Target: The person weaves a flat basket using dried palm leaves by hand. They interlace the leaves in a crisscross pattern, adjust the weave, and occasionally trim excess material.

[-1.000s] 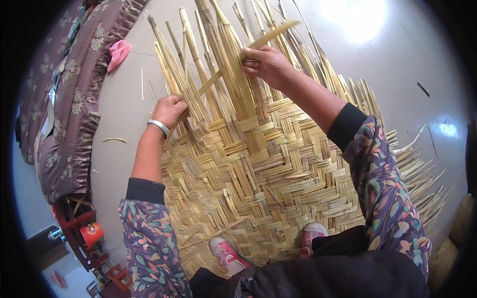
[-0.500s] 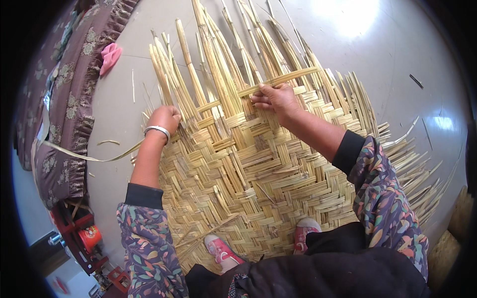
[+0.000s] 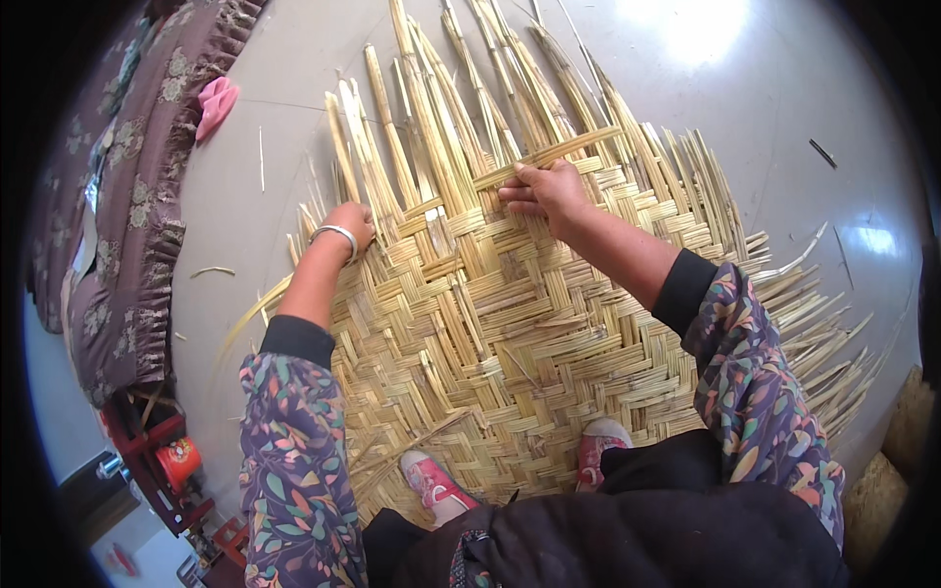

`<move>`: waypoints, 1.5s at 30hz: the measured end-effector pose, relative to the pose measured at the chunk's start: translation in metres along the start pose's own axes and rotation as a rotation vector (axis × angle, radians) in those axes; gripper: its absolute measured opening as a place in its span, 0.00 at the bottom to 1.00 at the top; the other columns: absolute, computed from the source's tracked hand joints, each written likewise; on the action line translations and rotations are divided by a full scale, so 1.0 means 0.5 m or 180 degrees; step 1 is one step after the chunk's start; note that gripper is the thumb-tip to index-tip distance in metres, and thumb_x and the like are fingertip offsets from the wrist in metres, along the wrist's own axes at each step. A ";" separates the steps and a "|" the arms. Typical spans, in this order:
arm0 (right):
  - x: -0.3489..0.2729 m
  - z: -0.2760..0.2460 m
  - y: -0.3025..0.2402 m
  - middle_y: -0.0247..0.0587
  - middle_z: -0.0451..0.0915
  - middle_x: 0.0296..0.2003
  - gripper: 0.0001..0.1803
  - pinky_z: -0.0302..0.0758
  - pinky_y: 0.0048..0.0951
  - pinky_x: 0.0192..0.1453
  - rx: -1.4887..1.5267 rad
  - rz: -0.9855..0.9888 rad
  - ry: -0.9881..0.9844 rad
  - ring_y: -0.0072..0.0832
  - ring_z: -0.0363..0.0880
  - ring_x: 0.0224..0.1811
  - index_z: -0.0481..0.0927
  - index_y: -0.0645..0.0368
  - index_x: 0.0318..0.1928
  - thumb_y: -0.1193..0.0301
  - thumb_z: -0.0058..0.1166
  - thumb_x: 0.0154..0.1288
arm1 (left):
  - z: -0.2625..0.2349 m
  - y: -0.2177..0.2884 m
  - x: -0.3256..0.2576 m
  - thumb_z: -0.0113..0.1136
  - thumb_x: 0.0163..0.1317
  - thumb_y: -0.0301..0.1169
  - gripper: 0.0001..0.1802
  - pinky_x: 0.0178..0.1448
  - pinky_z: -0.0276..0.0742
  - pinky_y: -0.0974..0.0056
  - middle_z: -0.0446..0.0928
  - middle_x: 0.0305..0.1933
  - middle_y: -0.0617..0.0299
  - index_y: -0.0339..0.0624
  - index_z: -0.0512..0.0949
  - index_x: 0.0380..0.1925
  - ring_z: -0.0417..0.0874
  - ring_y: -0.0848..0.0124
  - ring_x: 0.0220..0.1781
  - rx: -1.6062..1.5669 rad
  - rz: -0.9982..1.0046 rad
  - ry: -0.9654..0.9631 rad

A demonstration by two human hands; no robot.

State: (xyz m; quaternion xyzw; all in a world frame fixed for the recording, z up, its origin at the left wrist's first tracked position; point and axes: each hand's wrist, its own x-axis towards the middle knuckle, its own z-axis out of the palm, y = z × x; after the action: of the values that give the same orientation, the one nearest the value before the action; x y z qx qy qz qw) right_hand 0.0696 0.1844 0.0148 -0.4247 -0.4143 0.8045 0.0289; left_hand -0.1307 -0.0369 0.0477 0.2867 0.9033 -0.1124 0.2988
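Note:
A large mat of flattened yellow reed strips lies on the floor, woven in a zigzag pattern, with long loose uprights fanning out from its far edge. Near that edge, my right hand pinches the end of a flat crosswise reed strip between thumb and forefinger. Lower to the left, my left hand, with a white bangle on its wrist, is closed at the mat's left side. From under that wrist trails a reed strip, curving down to the left. My left fingertips are partly hidden.
Loose reed ends stick out along the mat's right side. A pink cloth lies by a ruffled, flowered cover at the left. My pink shoes rest on the mat. A dark stick lies on the floor.
My left hand has moved right along the mat, and the strip trailing behind it has been drawn in, so less of it shows. My right hand stays nearly in place.

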 end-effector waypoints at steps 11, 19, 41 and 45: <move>-0.005 -0.006 0.000 0.47 0.79 0.33 0.10 0.82 0.27 0.31 -0.0231 0.0034 -0.0020 0.30 0.82 0.32 0.69 0.66 0.41 0.71 0.47 0.67 | 0.040 -0.024 0.016 0.54 0.50 0.28 0.06 0.35 0.73 0.58 0.75 0.25 0.45 0.37 0.75 0.24 0.76 0.53 0.27 -0.0072 0.0428 0.0409; 0.015 -0.040 -0.008 0.48 0.78 0.36 0.12 0.84 0.31 0.38 0.0125 0.0191 -0.0540 0.32 0.82 0.36 0.68 0.65 0.43 0.68 0.46 0.68 | 0.043 -0.026 0.001 0.57 0.53 0.30 0.07 0.41 0.74 0.60 0.78 0.28 0.50 0.38 0.77 0.26 0.79 0.59 0.32 -0.0938 0.0142 0.0303; -0.008 -0.031 -0.013 0.45 0.79 0.32 0.14 0.84 0.30 0.34 0.0065 0.0160 -0.0268 0.30 0.83 0.31 0.68 0.67 0.42 0.66 0.38 0.72 | 0.061 -0.029 -0.019 0.56 0.54 0.29 0.07 0.41 0.73 0.57 0.77 0.29 0.48 0.37 0.75 0.28 0.78 0.53 0.34 -0.0811 0.0439 0.0740; 0.003 -0.027 -0.008 0.45 0.79 0.31 0.14 0.84 0.29 0.32 0.0028 0.0164 -0.0244 0.30 0.83 0.30 0.68 0.67 0.42 0.65 0.39 0.72 | 0.070 -0.026 -0.013 0.58 0.53 0.30 0.06 0.45 0.73 0.57 0.76 0.35 0.50 0.40 0.76 0.29 0.77 0.55 0.39 -0.0269 0.0353 0.0924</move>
State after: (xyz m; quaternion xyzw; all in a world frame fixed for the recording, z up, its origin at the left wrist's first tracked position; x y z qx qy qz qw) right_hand 0.0771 0.1962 0.0127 -0.4039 -0.4005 0.8224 -0.0058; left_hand -0.1173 -0.0635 0.0240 0.3366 0.9237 -0.0150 0.1826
